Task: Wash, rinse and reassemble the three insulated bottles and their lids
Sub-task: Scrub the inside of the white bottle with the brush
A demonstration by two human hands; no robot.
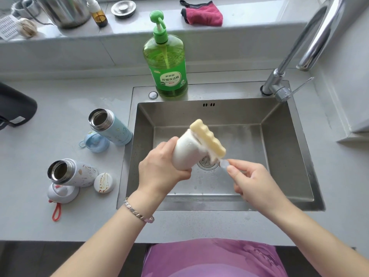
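My left hand (159, 166) grips a white bottle (184, 153) over the steel sink (229, 204), its mouth tilted away to the right. A yellow sponge brush (207, 137) lies across that mouth, and my right hand (251, 180) pinches its clear handle (224, 163). On the counter to the left a pale blue bottle (111, 126) lies open with its blue lid (95, 142) beside it. Nearer me a white patterned bottle (69, 172) lies open, next to a white lid with a red loop (61, 192) and a round white cap (104, 182).
A green dish soap pump bottle (165, 64) stands on the sink's back rim. The chrome faucet (311, 39) arches at the back right. A pink cloth (203, 14), a metal pot (63, 9) and a small amber bottle (98, 15) sit on the back ledge. A dark object (14, 108) is at the far left.
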